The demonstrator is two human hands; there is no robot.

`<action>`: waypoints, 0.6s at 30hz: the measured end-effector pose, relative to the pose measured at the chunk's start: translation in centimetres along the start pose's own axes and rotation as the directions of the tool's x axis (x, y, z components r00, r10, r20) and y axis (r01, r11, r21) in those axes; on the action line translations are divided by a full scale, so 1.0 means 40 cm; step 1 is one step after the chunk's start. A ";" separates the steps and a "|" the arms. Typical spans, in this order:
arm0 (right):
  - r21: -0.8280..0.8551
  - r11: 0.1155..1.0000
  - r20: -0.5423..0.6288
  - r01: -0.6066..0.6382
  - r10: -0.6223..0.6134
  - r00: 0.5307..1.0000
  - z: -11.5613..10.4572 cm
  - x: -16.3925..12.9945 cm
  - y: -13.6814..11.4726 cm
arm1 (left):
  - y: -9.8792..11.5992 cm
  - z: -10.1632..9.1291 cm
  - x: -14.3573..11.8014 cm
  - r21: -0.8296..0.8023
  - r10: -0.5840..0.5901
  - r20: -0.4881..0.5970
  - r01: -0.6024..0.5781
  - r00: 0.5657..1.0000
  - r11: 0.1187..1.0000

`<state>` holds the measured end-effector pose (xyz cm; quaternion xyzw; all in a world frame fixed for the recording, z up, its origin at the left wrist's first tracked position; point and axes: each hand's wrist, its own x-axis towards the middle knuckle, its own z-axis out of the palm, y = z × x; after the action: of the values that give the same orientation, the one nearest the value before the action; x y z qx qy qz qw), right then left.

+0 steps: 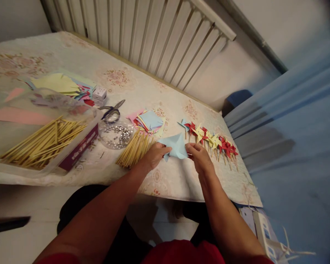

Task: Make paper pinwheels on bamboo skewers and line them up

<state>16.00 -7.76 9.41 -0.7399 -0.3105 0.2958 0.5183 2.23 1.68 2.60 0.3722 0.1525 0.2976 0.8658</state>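
Observation:
A light blue paper pinwheel (177, 146) is held up over the front of the table, its corners partly folded in. My left hand (156, 154) pinches its left side, with the thumb lying on the paper. On the opposite edge, the fingers of my right hand (196, 152) are closed on the paper. Close by my left hand lies a bundle of thin wooden sticks (133, 150). Behind it rests a stack of coloured paper squares (150, 121), a blue one on top. Finished pinwheels (209, 139) in red, yellow and blue line up beyond my right hand.
A clear plastic bin (46, 168) with more sticks fills the left. Beside it are a round dish of metal fasteners (117, 135), scissors (112, 111), small boxes (99, 94) and cut paper (55, 83). A blue curtain (288, 128) hangs at the right; a slatted rail (143, 36) borders the back.

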 end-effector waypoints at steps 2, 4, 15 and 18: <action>0.032 0.997 0.141 -0.075 0.070 0.988 0.005 0.008 -0.002 | -0.005 -0.004 0.000 0.027 -0.030 0.053 0.029 0.998 0.999; 0.032 0.991 0.223 -0.128 0.118 0.968 0.015 0.010 0.000 | -0.010 -0.009 0.000 0.059 -0.056 0.084 0.051 0.995 0.997; -0.032 0.993 0.259 -0.116 0.120 0.959 0.032 0.018 0.026 | 0.003 -0.001 -0.006 0.219 -0.099 0.096 0.076 0.991 0.973; -0.101 0.992 0.258 -0.079 0.103 0.961 0.028 0.019 0.033 | -0.001 -0.007 -0.005 0.294 -0.116 0.083 0.087 0.990 0.952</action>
<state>15.84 -6.88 7.74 -0.7300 -0.3551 0.4006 0.4249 1.98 1.68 2.40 0.5010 0.1702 0.2084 0.8226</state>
